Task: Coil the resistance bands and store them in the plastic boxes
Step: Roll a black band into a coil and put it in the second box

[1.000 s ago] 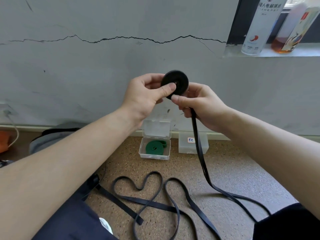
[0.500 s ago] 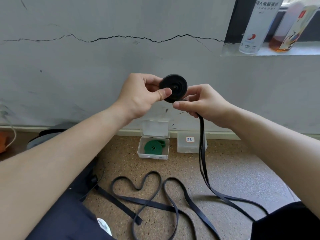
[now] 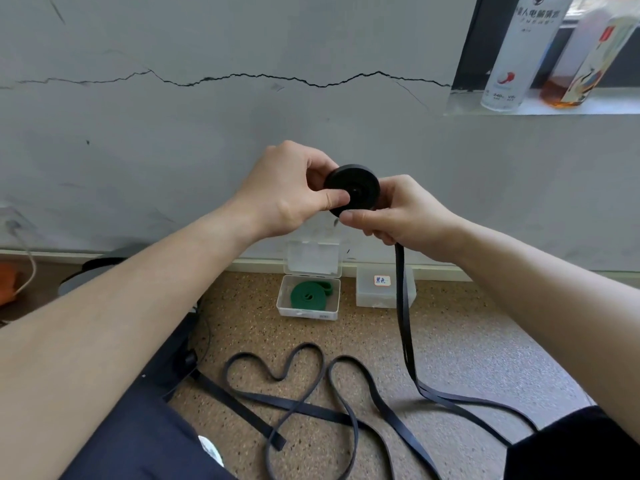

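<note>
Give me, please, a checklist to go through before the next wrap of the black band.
1. Left hand grip on black coil, thumb on its face: ok.
2. Right hand pinches the tail just below the coil: ok.
3. Tail free of twists: cannot tell.
4. Loose band on floor untangled: not ok, loops cross.
5. Labelled box open for the coil: not ok, lid shut.
6. Green coil inside open box: ok.

Half-coiled black band (image 3: 362, 177); green coil (image 3: 306, 298) in open box (image 3: 311, 316)

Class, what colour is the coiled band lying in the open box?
Green band, in the open box; head view.
</note>
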Available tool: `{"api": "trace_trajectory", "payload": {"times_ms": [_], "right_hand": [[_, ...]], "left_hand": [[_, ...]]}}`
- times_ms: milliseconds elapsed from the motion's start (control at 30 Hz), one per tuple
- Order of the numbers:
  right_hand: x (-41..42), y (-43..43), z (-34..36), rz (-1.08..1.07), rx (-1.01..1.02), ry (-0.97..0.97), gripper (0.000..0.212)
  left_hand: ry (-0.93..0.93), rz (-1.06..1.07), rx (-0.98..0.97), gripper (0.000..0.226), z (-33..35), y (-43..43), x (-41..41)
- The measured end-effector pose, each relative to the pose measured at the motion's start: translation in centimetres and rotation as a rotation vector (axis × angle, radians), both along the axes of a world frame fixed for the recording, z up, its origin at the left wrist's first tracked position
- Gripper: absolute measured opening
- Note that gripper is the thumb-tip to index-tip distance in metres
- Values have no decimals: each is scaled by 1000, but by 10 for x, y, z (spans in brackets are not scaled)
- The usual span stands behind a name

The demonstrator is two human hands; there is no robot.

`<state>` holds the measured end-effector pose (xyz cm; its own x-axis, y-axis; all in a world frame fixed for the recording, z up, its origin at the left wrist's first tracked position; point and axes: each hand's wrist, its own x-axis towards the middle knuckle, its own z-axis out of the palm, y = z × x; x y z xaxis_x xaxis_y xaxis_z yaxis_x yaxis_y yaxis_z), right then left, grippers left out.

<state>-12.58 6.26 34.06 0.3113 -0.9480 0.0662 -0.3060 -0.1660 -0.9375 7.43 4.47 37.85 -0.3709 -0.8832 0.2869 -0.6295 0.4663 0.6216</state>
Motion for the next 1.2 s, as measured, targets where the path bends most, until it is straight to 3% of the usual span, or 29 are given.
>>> {"api": "trace_trajectory", "payload": {"times_ms": [100, 233, 300, 667, 833, 1000, 1133, 1200], "right_hand": [[2, 0, -1, -11, 23, -94, 6], [8, -1, -1, -42, 64, -228, 9], [10, -1, -1, -59, 74, -256, 12], [-12, -6, 1, 8, 20, -40, 30], [-12, -3, 1, 22, 18, 58, 10], [-10, 0, -2, 59, 54, 88, 12], [-5, 1, -5, 68, 34, 80, 15], [-2, 0, -8, 40, 25, 30, 17]], "left_hand": [[241, 23, 79, 19, -8, 6, -3], [678, 102, 337, 20, -24, 16, -16], [776, 148, 398, 17, -26, 14, -20], [501, 85, 253, 17, -13, 0, -1], [161, 32, 112, 18, -8, 2, -2], [-47, -55, 75, 18, 0, 5, -4], [-92, -62, 45, 17, 2, 7, -4], [30, -46, 71, 16, -4, 9, -4]]}}
